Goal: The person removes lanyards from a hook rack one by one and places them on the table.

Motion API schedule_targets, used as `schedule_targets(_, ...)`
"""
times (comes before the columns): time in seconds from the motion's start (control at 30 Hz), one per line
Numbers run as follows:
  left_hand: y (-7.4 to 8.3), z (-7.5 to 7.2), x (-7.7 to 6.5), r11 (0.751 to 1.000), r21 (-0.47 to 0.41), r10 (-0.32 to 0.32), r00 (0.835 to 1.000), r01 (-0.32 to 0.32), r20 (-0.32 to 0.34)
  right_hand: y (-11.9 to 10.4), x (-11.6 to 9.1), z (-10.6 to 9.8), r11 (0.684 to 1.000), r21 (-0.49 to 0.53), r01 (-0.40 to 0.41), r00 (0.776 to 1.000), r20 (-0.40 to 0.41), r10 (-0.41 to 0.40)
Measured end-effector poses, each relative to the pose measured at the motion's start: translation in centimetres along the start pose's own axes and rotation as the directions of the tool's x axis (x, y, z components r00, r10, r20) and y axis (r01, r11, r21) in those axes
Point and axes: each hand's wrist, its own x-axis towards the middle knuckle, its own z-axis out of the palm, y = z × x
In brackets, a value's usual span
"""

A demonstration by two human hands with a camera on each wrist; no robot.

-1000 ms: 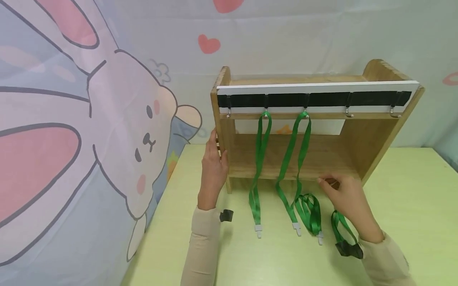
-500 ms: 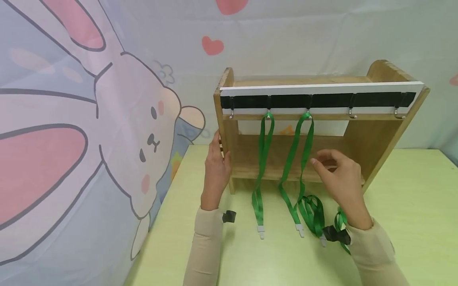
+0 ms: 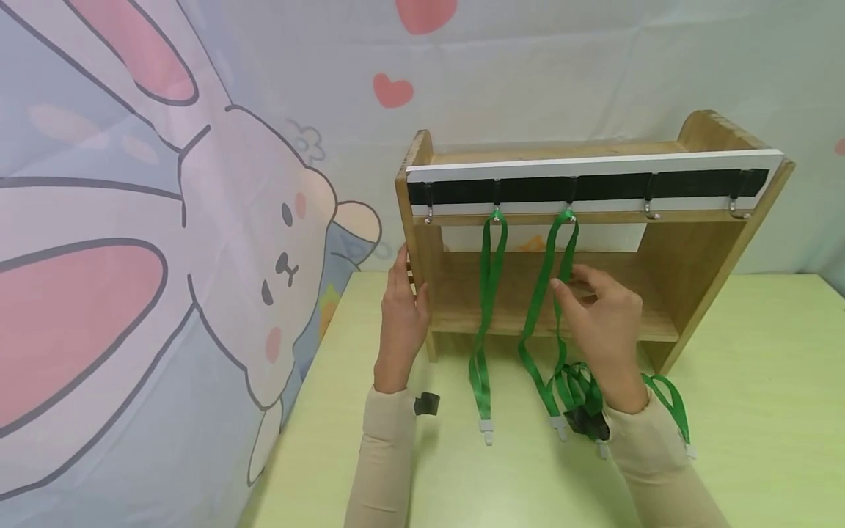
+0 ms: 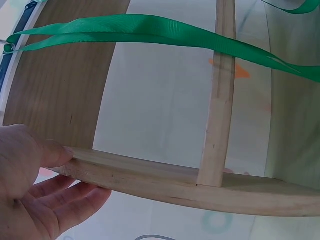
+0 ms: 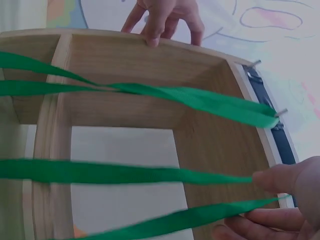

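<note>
My left hand (image 3: 403,323) grips the left side panel of a small wooden shelf (image 3: 703,242), thumb on the front edge and fingers (image 4: 82,202) on the outer face. A green lanyard (image 3: 488,282) hangs from the second hook, its pale clip down at the table. From the middle hook hangs another green lanyard (image 3: 538,297). My right hand (image 3: 607,315) is at that lanyard's right strap, thumb and fingers apart around its straps in the right wrist view. Below lies a bundled green lanyard (image 3: 579,372), partly hidden by the right wrist.
Along the shelf's top front runs a white strip with a black band (image 3: 610,187) and several metal hooks. One more green lanyard (image 3: 678,411) lies on the pale green table (image 3: 759,389) at right. A printed cloth (image 3: 284,183) stands behind and to the left.
My right hand has moved left and up from the shelf's lower right front to the middle lanyard, uncovering the lanyard at right. My left hand stays on the side panel.
</note>
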Motion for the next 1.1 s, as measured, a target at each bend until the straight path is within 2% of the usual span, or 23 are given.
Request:
schedule_targets(0.23,-0.2,0.1,0.0,1.0,-0.002,0.002,1.0,-0.002,0.005,-0.5,0.3,1.2,0.998,-0.057,-0.012,1.0,0.01,0.012)
schedule_targets(0.6,-0.1,-0.1,0.0,1.0,-0.001,-0.009,1.0,0.009,0.007,-1.0,2.1,1.4,0.991,-0.133,-0.015,0.998,0.05,0.022)
schedule_targets(1.1,-0.3,0.0,0.0,1.0,0.005,-0.009,1.0,0.009,0.012,-1.6,2.4,0.0,0.99,-0.123,0.076,0.997,0.012,-0.075)
